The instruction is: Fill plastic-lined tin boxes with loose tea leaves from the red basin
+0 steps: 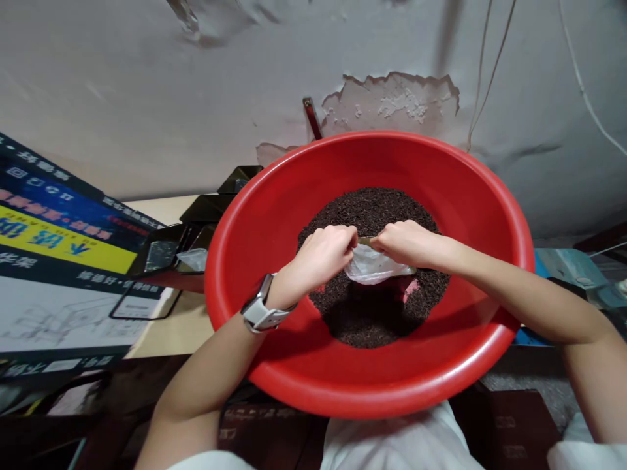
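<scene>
A large red plastic basin stands in front of me, with a heap of dark, dry, loose tea leaves at its bottom. Over the heap my left hand and my right hand face each other with curled fingers. Between them they grip the top edge of a clear plastic bag. A strip of brownish-gold edge shows along the bag's mouth. What the bag contains, if anything, I cannot make out. A watch with a pale strap sits on my left wrist.
Left of the basin, several dark open boxes with clear plastic inside stand on a pale tabletop. A big printed carton leans at the far left. Behind rises a grey wall with peeling paint and hanging cords.
</scene>
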Tool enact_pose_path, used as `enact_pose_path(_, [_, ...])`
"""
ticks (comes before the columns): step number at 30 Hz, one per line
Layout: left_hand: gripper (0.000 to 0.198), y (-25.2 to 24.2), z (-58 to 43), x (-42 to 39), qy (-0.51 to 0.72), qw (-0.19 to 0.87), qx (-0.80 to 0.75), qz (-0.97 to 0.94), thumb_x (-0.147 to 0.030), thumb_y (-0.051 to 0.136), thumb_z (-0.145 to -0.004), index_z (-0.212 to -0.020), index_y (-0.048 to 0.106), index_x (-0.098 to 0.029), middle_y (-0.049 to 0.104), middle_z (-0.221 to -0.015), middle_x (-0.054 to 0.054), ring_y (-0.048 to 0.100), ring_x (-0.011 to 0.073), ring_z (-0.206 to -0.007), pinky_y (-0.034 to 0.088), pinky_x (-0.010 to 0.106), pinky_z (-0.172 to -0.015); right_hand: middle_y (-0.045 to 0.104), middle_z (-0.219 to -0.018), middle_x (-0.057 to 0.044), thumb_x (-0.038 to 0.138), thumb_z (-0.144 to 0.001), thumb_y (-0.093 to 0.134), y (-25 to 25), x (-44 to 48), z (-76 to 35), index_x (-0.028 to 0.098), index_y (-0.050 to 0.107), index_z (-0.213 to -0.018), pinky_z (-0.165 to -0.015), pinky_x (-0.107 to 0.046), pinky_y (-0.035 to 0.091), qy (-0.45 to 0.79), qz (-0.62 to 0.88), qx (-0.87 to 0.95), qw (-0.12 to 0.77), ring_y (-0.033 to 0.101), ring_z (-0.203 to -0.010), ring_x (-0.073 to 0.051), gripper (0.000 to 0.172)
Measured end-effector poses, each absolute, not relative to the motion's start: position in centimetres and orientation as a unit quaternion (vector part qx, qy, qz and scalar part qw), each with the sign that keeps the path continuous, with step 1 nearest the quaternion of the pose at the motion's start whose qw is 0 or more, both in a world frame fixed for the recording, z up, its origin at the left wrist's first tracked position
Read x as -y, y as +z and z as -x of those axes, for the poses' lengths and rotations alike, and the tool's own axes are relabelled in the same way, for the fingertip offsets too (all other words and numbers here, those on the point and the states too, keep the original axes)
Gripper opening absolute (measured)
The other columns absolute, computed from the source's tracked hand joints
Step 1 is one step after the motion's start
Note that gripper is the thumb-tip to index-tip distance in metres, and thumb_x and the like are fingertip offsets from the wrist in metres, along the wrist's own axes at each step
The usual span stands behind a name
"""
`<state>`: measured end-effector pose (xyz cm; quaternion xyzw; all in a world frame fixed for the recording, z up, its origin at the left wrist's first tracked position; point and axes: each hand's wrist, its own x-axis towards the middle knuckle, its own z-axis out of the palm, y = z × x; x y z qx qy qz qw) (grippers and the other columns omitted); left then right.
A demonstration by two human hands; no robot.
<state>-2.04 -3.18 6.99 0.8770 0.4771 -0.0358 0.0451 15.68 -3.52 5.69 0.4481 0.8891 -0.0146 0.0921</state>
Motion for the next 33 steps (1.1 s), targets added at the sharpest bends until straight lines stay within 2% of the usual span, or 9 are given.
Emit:
enact_pose_path(3, [0.019,7.2,2.7,2.8,-0.066,-0.004,-0.506,-0.860,-0.010,0.046,-0.079,-0.087,0.061,-0.019,0.068,-0.087,0.007,0.063,0.0214,-0.078,0.039,0.025,-0.055,0.066,-0.082,-0.009,0.013,-0.084,0.047,7.3,3.0,-17.4,0.019,0.066,-0.093,-0.055,-0.025,0.028,-0.005,-0.510,-0.853,0.112,0.061,-0.075,-0.019,0.022])
enact_pose_path(9, [0.017,7.2,3.5,2.4,-0.056,-0.024,-0.473,-0.879,-0.011,0.045,-0.081,-0.086,0.059,-0.020,0.064,-0.096,0.007,0.061,0.0202,-0.085,0.038,0.025,-0.055,0.066,-0.088,-0.012,0.015,-0.081,0.049,10.0,2.5,-20.8,0.020,0.066,-0.094,-0.056,-0.027,0.032,-0.001,-0.612,-0.773,0.164,0.059,-0.073,-0.019,0.023])
enact_pose_path(12, [0.025,7.3,3.7,2.3,-0.036,-0.009,-0.419,-0.907,-0.008,0.048,-0.078,-0.094,0.061,-0.021,0.056,-0.116,0.008,0.056,0.0220,-0.103,0.043,0.025,-0.062,0.066,-0.090,-0.013,0.017,-0.081,0.049,10.1,2.5,-21.0,0.019,0.066,-0.098,-0.056,-0.028,0.033,-0.013,-0.629,-0.754,0.189,0.061,-0.076,-0.021,0.025])
enact_pose_path(16, [0.047,6.9,4.1,1.8,-0.046,0.039,-0.383,-0.922,-0.009,0.052,-0.077,-0.121,0.055,-0.025,0.047,-0.135,0.009,0.050,0.0247,-0.118,0.047,0.031,-0.082,0.066,-0.091,-0.014,0.015,-0.080,0.048,9.6,2.4,-20.9,0.017,0.063,-0.106,-0.058,-0.030,0.034,-0.017,-0.642,-0.742,0.193,0.061,-0.079,-0.024,0.030])
enact_pose_path(19, [0.053,6.3,3.9,1.4,-0.031,0.068,-0.399,-0.914,-0.010,0.051,-0.079,-0.130,0.047,-0.020,0.053,-0.131,0.011,0.055,0.0241,-0.114,0.046,0.033,-0.091,0.063,-0.098,-0.013,0.013,-0.079,0.050,9.3,2.4,-20.7,0.017,0.057,-0.110,-0.059,-0.028,0.033,0.015,-0.607,-0.783,0.134,0.060,-0.081,-0.022,0.032])
enact_pose_path(22, [0.051,6.1,3.5,1.3,-0.003,0.084,-0.410,-0.908,-0.012,0.054,-0.078,-0.128,0.048,-0.015,0.056,-0.127,0.012,0.056,0.0250,-0.113,0.045,0.033,-0.092,0.059,-0.107,-0.013,0.015,-0.082,0.050,9.3,2.8,-19.7,0.017,0.054,-0.108,-0.063,-0.027,0.034,0.067,-0.521,-0.851,0.022,0.056,-0.091,-0.021,0.026])
enact_pose_path(24, [0.047,6.2,3.3,1.4,0.009,0.089,-0.415,-0.905,-0.011,0.054,-0.077,-0.124,0.051,-0.014,0.059,-0.121,0.012,0.058,0.0244,-0.109,0.046,0.032,-0.089,0.058,-0.107,-0.012,0.015,-0.085,0.049,9.3,3.2,-18.8,0.017,0.056,-0.104,-0.065,-0.026,0.035,0.059,-0.469,-0.881,-0.003,0.056,-0.092,-0.019,0.021])
enact_pose_path(28, [0.045,6.5,3.5,1.5,0.010,0.094,-0.421,-0.902,-0.008,0.052,-0.077,-0.121,0.052,-0.016,0.060,-0.117,0.010,0.060,0.0223,-0.105,0.047,0.030,-0.085,0.063,-0.102,-0.008,0.016,-0.082,0.057,8.3,3.7,-18.0,0.018,0.058,-0.102,-0.060,-0.025,0.036,-0.002,-0.459,-0.884,0.086,0.062,-0.083,-0.017,0.019])
enact_pose_path(33, [0.049,6.5,3.7,2.3,-0.076,0.080,-0.410,-0.906,-0.017,0.061,-0.079,-0.125,0.046,-0.018,0.057,-0.120,0.010,0.060,0.0255,-0.105,0.049,0.033,-0.084,0.067,-0.101,-0.012,0.033,-0.074,0.071,7.8,4.4,-18.2,0.014,0.058,-0.110,-0.060,-0.028,0.044,-0.020,-0.538,-0.830,0.147,0.066,-0.087,-0.027,0.043])
